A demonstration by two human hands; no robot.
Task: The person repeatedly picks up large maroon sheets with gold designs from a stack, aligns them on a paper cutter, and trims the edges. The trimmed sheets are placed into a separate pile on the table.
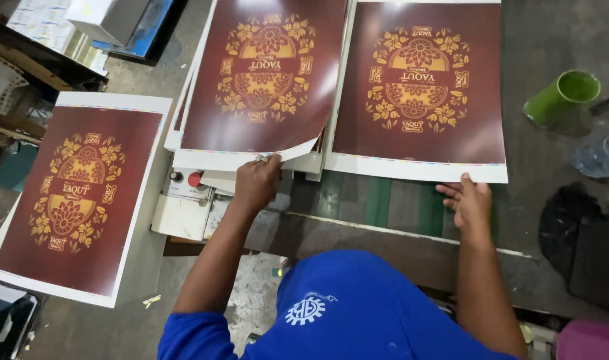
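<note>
From my remote seat: the left hand [256, 181] pinches the lower white margin of a glossy maroon printed sheet with gold floral ornament [264, 80], top-centre of the frame, lifting it off its stack. The right hand [470, 203] lies released, fingers flat by a matching sheet [418, 87] on the grey worktop [544, 167]. I judge the paper light, floppy, slick and crease-prone; edges suit gripping.
</note>
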